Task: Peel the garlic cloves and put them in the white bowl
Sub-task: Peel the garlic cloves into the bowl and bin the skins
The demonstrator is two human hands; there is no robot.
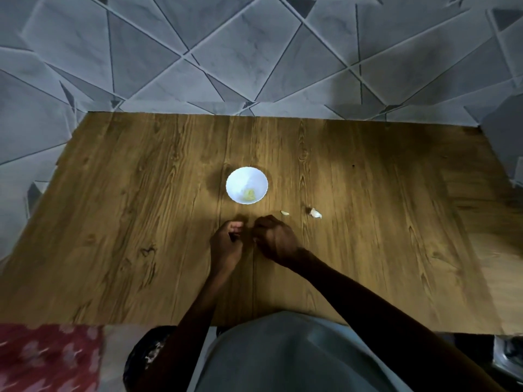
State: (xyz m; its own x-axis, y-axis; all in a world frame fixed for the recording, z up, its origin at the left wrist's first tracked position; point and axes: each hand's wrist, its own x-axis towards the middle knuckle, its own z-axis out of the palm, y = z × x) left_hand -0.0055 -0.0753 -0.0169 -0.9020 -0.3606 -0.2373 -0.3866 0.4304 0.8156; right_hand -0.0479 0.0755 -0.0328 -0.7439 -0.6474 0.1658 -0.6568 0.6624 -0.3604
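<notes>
Step in hand: likely peeling a clove. Left hand (pixel 226 244) and right hand (pixel 276 240) are close together over the wooden table (pixel 113 222), fingers curled inward on both. Whatever they pinch is hidden, so I can't tell if a clove sits between them. The white bowl (pixel 246 185) is just beyond the hands, with some yellowish peeled garlic (pixel 249 195) lying inside. An unpeeled garlic clove (pixel 315 213) lies on the table beyond and to the right of the right hand. A small pale piece (pixel 285 213), skin or clove, unclear, lies between it and the hand. Next move probably calls for finishing the peel, a short reach forward to drop it in the bowl, then taking the clove on the right.
</notes>
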